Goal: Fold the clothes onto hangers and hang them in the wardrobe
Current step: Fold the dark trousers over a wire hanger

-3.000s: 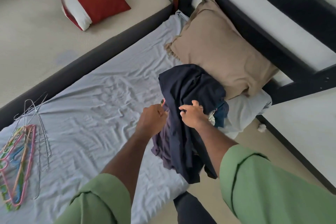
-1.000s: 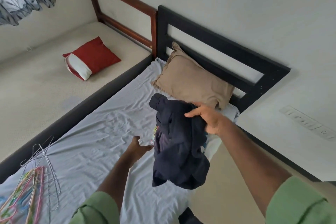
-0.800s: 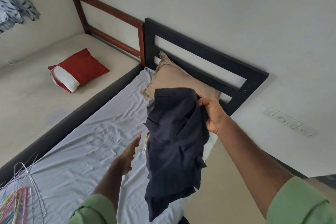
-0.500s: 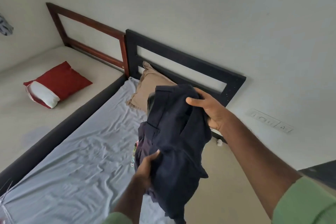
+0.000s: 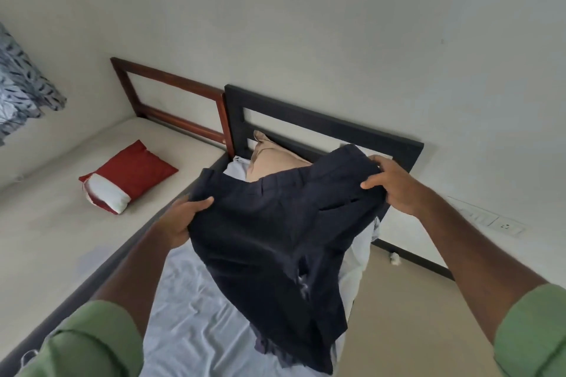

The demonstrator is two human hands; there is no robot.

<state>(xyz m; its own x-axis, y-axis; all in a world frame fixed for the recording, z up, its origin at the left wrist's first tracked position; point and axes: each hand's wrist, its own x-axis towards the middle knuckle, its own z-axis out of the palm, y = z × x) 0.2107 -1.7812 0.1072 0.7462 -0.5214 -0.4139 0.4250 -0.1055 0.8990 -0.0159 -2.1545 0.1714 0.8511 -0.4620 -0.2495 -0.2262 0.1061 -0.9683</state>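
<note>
A dark navy garment (image 5: 275, 242) hangs spread in the air above the bed, its lower part drooping toward the sheet. My left hand (image 5: 183, 217) grips its left edge, thumb on top of the cloth. My right hand (image 5: 392, 187) grips the upper right edge near the black headboard. Both forearms reach out from green rolled sleeves. A bit of wire hanger (image 5: 29, 358) shows at the bottom left edge; no wardrobe is in view.
The bed has a wrinkled pale blue sheet (image 5: 190, 315), a tan pillow (image 5: 272, 156) and a black headboard (image 5: 321, 122). A second bed to the left carries a red cushion (image 5: 128, 174) before a brown headboard (image 5: 171, 101). A wall socket strip (image 5: 490, 217) sits right; patterned curtain (image 5: 21, 89) far left.
My right hand lifted the garment off the bed; my left hand moved up, took hold of its left edge and the two spread it wide. The view tilted upward, away from the hangers.
</note>
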